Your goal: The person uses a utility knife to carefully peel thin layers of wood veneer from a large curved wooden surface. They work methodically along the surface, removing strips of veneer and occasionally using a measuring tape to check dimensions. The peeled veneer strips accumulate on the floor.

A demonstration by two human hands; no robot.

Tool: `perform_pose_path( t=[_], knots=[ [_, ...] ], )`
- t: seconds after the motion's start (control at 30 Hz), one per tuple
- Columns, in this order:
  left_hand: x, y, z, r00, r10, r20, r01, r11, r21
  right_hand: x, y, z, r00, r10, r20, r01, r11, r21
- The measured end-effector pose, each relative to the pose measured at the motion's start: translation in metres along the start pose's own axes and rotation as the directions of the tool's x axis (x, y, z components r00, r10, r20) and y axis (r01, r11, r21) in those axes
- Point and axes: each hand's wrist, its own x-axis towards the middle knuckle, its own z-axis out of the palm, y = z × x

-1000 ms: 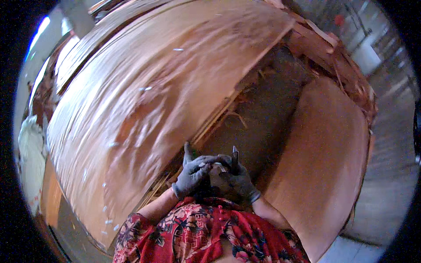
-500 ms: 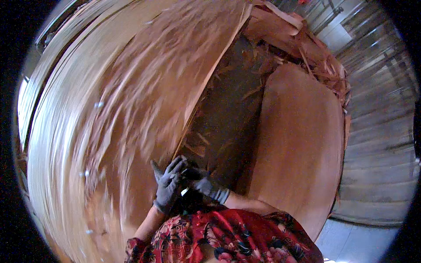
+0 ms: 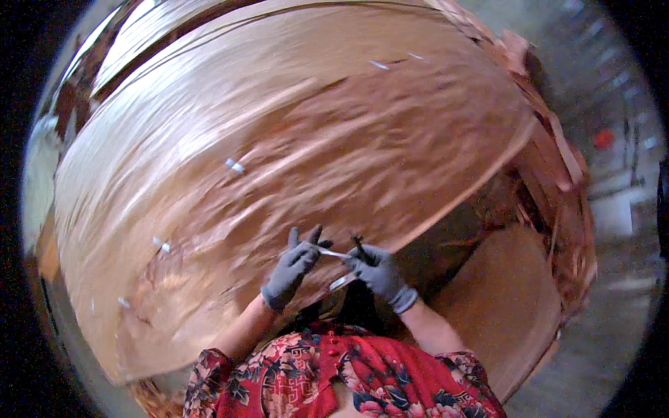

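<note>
Both my hands wear grey gloves with darker fingertips and are close together in front of my body. My left hand point(image 3: 287, 277) pinches one end of a thin white strip point(image 3: 333, 252), its other fingers spread. The strip runs taut to my right hand point(image 3: 380, 272), whose fingers are closed on its other end. A flat pale piece point(image 3: 342, 281) sticks out below the right hand; its kind cannot be made out. Under and beyond my hands spreads a large, wavy reddish-brown wood veneer sheet point(image 3: 390, 153), with small white pieces point(image 3: 235, 165) lying on it.
Paler sheets point(image 3: 160, 125) lie at the far left. On the right a dark gap point(image 3: 446, 254) separates the veneer's edge from a smooth brown stack point(image 3: 505, 292). Torn veneer scraps point(image 3: 568, 164) heap along the far right, with grey floor beyond.
My view has swung left, so the veneer sheet now lies in front of me. My hands, earlier together, have moved apart with the white strip stretched between them.
</note>
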Motion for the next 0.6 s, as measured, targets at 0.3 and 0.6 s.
perform_pose_path(
  t=[0.3,0.6],
  knots=[
    [-0.078,0.023,0.006,0.595,-0.301,-0.745,0.167,0.953,-0.251,0.232,-0.084,-0.109,0.851,-0.084,0.519,0.403,0.74,-0.539],
    [-0.26,-0.014,0.092,-0.024,-0.283,-0.959,0.565,0.787,-0.247,0.318,-0.093,-0.122,0.902,0.031,0.43,0.402,0.296,-0.866]
  ],
)
